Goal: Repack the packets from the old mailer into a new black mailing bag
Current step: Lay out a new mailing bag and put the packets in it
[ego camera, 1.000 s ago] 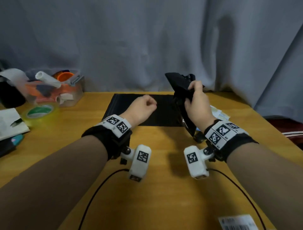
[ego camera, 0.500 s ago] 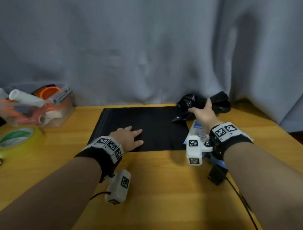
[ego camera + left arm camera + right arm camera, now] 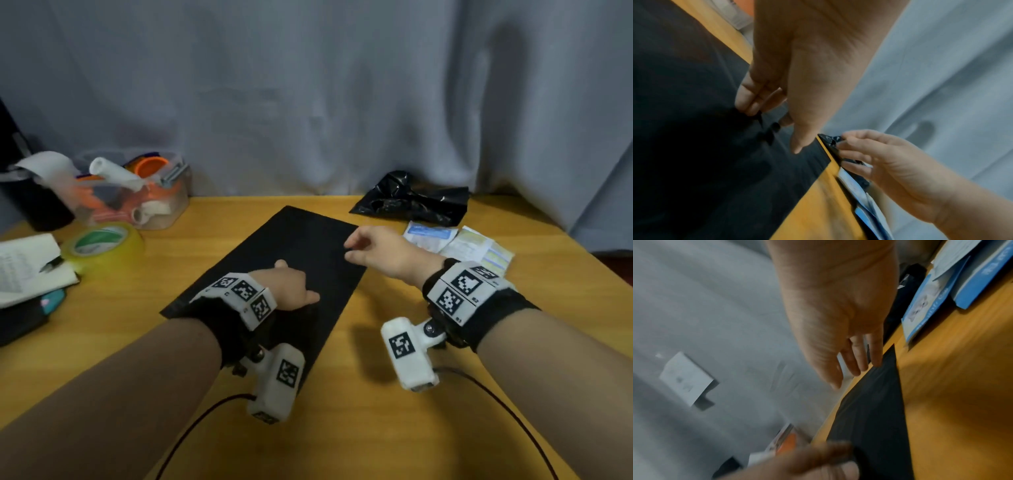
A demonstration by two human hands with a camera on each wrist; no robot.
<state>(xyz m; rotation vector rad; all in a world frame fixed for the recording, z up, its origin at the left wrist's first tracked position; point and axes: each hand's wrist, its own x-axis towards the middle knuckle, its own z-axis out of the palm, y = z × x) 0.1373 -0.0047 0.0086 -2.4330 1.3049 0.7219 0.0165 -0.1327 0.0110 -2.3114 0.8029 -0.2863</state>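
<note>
The new black mailing bag (image 3: 274, 270) lies flat and slantwise on the wooden table (image 3: 376, 428). My left hand (image 3: 294, 284) rests on its near half, fingertips pressing the bag (image 3: 694, 146), thumb apart. My right hand (image 3: 349, 251) hovers empty over the bag's right corner, fingers loose; in the right wrist view its fingertips (image 3: 876, 363) come close to that corner (image 3: 890, 356). The crumpled old black mailer (image 3: 411, 202) lies at the back right. Beside it lie a blue-and-white packet (image 3: 430, 236) and a pale packet (image 3: 479, 251).
A clear box (image 3: 137, 195) of tape rolls and oddments stands at the back left, with a yellow-green tape roll (image 3: 102, 243) in front of it. Papers with a pen (image 3: 27, 267) lie at the left edge. A grey curtain (image 3: 308, 102) hangs behind the table.
My right hand has let go of the crumpled old mailer at the back right and moved left, empty. The new bag has turned slantwise under my left hand.
</note>
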